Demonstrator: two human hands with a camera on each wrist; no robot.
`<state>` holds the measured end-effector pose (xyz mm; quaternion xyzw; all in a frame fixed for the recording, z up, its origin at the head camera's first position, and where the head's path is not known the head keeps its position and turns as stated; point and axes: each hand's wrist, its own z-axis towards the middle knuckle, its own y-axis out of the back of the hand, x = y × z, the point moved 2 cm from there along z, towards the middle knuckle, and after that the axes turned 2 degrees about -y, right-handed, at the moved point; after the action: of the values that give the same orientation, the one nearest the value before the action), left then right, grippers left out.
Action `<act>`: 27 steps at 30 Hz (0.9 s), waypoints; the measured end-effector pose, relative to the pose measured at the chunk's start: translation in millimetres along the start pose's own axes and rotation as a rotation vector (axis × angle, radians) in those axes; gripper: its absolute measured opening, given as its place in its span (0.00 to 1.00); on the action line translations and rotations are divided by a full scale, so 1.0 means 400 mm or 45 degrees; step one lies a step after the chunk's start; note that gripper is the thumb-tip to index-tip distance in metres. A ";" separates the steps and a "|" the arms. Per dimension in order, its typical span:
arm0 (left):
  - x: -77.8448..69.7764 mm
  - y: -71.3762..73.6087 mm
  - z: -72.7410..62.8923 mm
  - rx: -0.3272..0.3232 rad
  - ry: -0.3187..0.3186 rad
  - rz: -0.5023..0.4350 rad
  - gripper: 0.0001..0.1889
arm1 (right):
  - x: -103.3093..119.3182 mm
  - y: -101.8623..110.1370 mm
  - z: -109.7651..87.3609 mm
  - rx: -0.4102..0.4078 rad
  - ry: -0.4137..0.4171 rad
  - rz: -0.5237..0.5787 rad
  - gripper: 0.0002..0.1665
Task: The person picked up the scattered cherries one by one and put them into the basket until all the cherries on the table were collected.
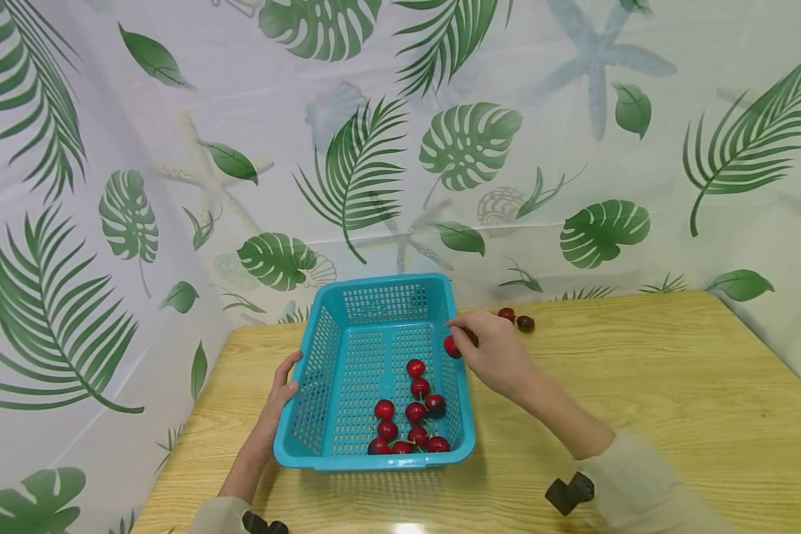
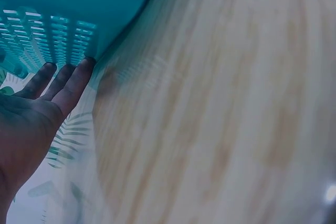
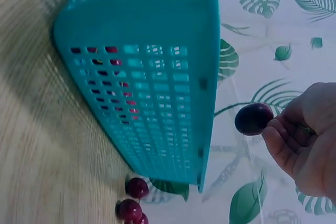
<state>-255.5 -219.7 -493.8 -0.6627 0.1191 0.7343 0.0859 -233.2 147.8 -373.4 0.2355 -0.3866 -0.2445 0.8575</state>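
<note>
A blue-green plastic basket (image 1: pixel 374 463) with perforated walls holds several red cherries (image 1: pixel 416 412), gathered toward its near right corner. My right hand (image 1: pixel 497 354) pinches one cherry (image 1: pixel 451 346) by its stem end, at the basket's right rim. The right wrist view shows that cherry (image 3: pixel 253 119) dark and round, hanging from the fingertips higher than the basket's rim. Against the basket's left wall rests my left hand (image 1: pixel 282 393). Its straight fingers (image 2: pixel 73 87) touch the outside of the perforated wall in the left wrist view.
On the wooden table (image 1: pixel 641 386), loose cherries (image 1: pixel 525 323) lie beyond my right hand, near the back edge. In the right wrist view several cherries (image 3: pixel 129 211) sit beside the basket's far end. A leaf-patterned cloth (image 1: pixel 541 148) hangs behind and to the left of the table.
</note>
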 end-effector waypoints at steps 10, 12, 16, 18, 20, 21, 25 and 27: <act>0.000 0.000 0.001 0.005 0.006 0.009 0.31 | 0.055 -0.086 -0.007 0.180 0.051 0.101 0.07; -0.001 0.000 0.001 0.006 0.007 0.015 0.31 | 0.066 -0.109 -0.013 0.242 0.053 0.085 0.07; -0.002 0.001 0.001 0.004 0.008 0.016 0.31 | 0.082 -0.153 -0.026 0.373 0.075 0.029 0.07; -0.002 0.001 0.000 0.003 0.008 0.016 0.31 | 0.090 -0.172 -0.032 0.445 0.078 0.009 0.08; -0.003 0.002 0.000 0.000 0.008 0.019 0.31 | 0.094 -0.189 -0.036 0.511 0.083 -0.012 0.08; -0.004 0.002 0.000 -0.002 0.008 0.021 0.31 | 0.096 -0.196 -0.037 0.539 0.084 -0.020 0.08; -0.005 0.002 0.001 -0.010 0.016 0.030 0.32 | 0.099 -0.221 -0.042 0.624 0.080 -0.062 0.09; -0.005 0.002 0.003 -0.012 0.020 0.032 0.32 | 0.098 -0.230 -0.044 0.646 0.076 -0.084 0.08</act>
<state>-256.6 -220.1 -491.7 -0.6673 0.1245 0.7307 0.0726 -218.6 57.2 -417.0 0.4627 -0.4023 -0.1604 0.7736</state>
